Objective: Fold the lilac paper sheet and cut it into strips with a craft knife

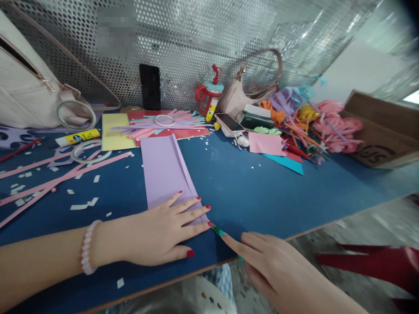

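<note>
A light purple sheet of paper (162, 163) lies on the blue table, with a narrow strip folded along its right side. My left hand (170, 222) rests flat across its near end, fingers spread, red nails showing and a pale bead bracelet (87, 247) at the wrist. From the lower right comes my right hand (262, 257). Its index finger, with a long green nail, reaches the paper's near right corner beside my left little-side fingertips, while the other fingers are curled in. Nothing held shows in the right hand.
Behind the sheet lie a yellow card (116, 135) and a pile of paper strips (183, 122). Glue stick (78, 137), tape roll (91, 152) and paper scraps are left. A leaning black phone (150, 87), red-handled cup (209, 93), handbag (235, 93) and cardboard box (376, 135) stand behind.
</note>
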Available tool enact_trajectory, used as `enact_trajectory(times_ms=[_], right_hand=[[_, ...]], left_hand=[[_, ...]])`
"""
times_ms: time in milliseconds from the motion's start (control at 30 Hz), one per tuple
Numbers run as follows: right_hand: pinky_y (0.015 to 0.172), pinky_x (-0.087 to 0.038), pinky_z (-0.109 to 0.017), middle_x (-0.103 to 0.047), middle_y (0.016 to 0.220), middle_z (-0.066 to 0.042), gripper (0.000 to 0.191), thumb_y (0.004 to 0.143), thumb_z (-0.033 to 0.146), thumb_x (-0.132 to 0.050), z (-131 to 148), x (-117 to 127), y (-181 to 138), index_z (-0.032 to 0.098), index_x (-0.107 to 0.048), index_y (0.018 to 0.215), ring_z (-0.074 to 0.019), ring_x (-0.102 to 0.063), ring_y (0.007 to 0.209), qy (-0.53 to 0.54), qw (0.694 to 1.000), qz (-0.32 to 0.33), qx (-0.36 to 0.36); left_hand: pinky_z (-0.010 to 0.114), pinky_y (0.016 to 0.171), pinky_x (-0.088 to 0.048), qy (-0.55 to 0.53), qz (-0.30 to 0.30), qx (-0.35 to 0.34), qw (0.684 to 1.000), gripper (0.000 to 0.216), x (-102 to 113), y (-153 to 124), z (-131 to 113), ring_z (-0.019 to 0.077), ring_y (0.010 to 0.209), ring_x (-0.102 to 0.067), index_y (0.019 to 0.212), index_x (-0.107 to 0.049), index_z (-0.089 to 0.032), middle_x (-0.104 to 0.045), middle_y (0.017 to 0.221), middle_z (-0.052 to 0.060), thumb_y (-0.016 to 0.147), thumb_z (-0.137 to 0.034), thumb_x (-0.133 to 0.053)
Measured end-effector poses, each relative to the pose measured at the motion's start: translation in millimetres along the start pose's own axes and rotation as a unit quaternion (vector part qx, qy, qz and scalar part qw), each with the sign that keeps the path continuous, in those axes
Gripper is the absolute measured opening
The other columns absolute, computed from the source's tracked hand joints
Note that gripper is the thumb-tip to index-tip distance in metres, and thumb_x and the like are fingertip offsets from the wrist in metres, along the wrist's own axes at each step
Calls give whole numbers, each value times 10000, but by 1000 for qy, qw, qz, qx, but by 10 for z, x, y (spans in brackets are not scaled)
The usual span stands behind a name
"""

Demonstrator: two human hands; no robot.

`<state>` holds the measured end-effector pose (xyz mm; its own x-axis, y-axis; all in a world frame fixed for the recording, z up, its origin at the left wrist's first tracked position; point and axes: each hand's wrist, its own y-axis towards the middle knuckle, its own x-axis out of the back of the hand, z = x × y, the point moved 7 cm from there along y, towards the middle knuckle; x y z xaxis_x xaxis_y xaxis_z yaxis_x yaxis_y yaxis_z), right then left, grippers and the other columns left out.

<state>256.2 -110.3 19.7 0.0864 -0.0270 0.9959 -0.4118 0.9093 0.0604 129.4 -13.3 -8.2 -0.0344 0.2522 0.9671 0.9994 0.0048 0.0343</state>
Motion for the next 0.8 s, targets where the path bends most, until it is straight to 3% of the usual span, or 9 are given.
enact_trajectory(times_ms=[200,367,500,800], right_hand=[[581,-454,-266,-598,782,-18,504,838,30,-392,-163,-61,-25,189,-545,1292,-149,-594,660,9,1000,28,1],[578,-438,-273,-592,779,-22,482,865,43,-389,-194,-108,-26,169,-529,1308,-153,-580,657,6,999,42,12],[590,-437,-287,-599,786,-32,465,870,62,-397,-191,-86,64,153,-538,1304,-162,-576,665,-13,999,30,28],[556,-430,-257,-596,716,-27,425,887,64,-388,-235,-69,109,104,-575,1267,-142,-558,613,-17,998,20,50]], left_hand=[[465,1173,-146,17,-3,37,999,676,21,2,111,292,1437,-221,1489,-301,-147,-241,1553,139,953,-537,-430],[522,1144,-193,7,24,25,999,680,46,-29,136,327,1433,-219,1487,-323,-227,-214,1559,151,928,-595,-439],[521,1133,-222,-7,11,27,1000,663,82,-36,155,355,1421,-242,1470,-352,-309,-205,1570,125,896,-606,-500],[592,1092,-260,-49,31,66,996,660,66,-22,172,441,1414,-182,1447,-392,-340,-131,1582,151,872,-643,-506]])
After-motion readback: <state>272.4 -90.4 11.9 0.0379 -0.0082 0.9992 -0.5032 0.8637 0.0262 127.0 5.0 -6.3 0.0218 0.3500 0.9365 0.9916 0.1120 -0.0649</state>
